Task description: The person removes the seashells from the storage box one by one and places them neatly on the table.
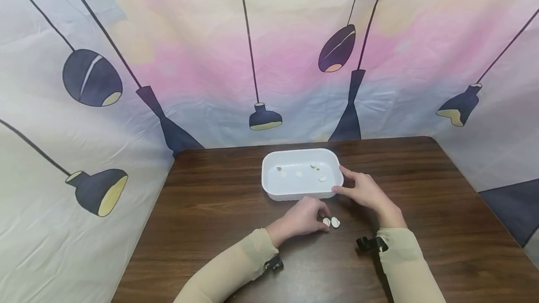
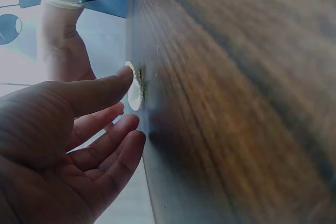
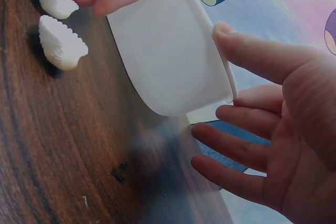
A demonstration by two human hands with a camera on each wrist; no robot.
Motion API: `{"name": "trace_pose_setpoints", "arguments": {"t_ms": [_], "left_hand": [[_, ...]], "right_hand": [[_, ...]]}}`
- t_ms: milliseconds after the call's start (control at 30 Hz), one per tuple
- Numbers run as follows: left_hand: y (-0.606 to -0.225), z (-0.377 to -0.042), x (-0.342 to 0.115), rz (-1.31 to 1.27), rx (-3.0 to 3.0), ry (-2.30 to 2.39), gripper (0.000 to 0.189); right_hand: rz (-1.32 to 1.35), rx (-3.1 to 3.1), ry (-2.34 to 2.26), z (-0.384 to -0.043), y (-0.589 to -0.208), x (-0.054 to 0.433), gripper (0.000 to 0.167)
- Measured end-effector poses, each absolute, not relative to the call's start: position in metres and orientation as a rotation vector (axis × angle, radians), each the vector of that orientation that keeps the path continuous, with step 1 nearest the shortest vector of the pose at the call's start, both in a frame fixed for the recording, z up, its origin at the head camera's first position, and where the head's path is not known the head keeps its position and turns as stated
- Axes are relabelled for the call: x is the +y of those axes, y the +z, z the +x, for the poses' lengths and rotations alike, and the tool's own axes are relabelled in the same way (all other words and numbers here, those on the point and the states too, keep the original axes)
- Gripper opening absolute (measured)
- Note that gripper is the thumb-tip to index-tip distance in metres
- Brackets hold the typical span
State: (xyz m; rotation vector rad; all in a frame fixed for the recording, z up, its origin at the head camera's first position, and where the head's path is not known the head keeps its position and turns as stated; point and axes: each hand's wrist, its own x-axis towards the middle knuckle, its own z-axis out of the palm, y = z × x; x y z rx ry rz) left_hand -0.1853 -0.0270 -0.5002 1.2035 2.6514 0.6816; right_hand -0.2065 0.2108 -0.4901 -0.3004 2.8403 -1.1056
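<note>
Two small white ribbed seashells lie side by side on the table, the nearer-to-hand seashell [image 1: 326, 222] and the other seashell [image 1: 335, 222]. My left hand [image 1: 302, 218] is right at the first one, thumb and bent fingers on either side of it; in the left wrist view the thumb tip overlaps a seashell [image 2: 135, 94], with the fingers apart from the thumb. At the right end of a white plastic tray [image 1: 280, 196], my right hand [image 1: 367, 194] holds the rim between thumb and index finger. Its other fingers spread loosely below in the right wrist view.
Inside the tray lie several small shells, among them a white shell [image 1: 322, 178] and a brownish shell [image 1: 279, 168]. The brown wooden table [image 1: 202, 242] meets a fabric backdrop [image 1: 294, 83] printed with lamps. Black wrist mounts [image 1: 273, 263] sit at both cuffs.
</note>
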Motion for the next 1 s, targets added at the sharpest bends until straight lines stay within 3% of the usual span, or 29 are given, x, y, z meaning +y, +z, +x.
{"name": "trace_pose_setpoints", "arguments": {"t_ms": [1000], "left_hand": [[-0.486,-0.182,-0.048,1.119,2.598,0.966,0.023]], "right_hand": [[-0.325,2.860,-1.135,-0.206,-0.491,0.209,0.087]]}}
